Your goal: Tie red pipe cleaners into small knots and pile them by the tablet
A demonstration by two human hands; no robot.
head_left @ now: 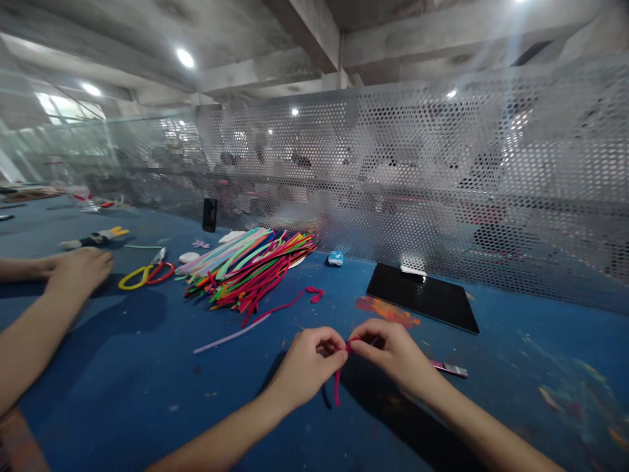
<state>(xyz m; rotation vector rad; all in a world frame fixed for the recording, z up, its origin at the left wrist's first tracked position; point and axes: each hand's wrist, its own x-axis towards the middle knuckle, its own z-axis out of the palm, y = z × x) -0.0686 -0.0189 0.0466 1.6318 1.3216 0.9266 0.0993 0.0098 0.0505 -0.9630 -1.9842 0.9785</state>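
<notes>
Between my two hands is a dark pink pipe cleaner [337,388], its loose end hanging down toward the table. My left hand [310,359] pinches it between thumb and fingertips. From the other side my right hand [390,347] grips the same piece, its fingertips almost meeting those of the left. The part inside the fingers is mostly hidden. Beyond my hands lies a bent dark pink pipe cleaner [314,294] with a curled end. A pale lilac pipe cleaner [230,337] lies to the left of it.
A heap of coloured pipe cleaners [250,265] lies ahead, with scissors [147,274] to its left. A black tablet [422,295] rests at right, near a small blue-white packet [335,258]. Another person's hands [78,275] are at far left. A perforated metal screen [417,177] bounds the blue table.
</notes>
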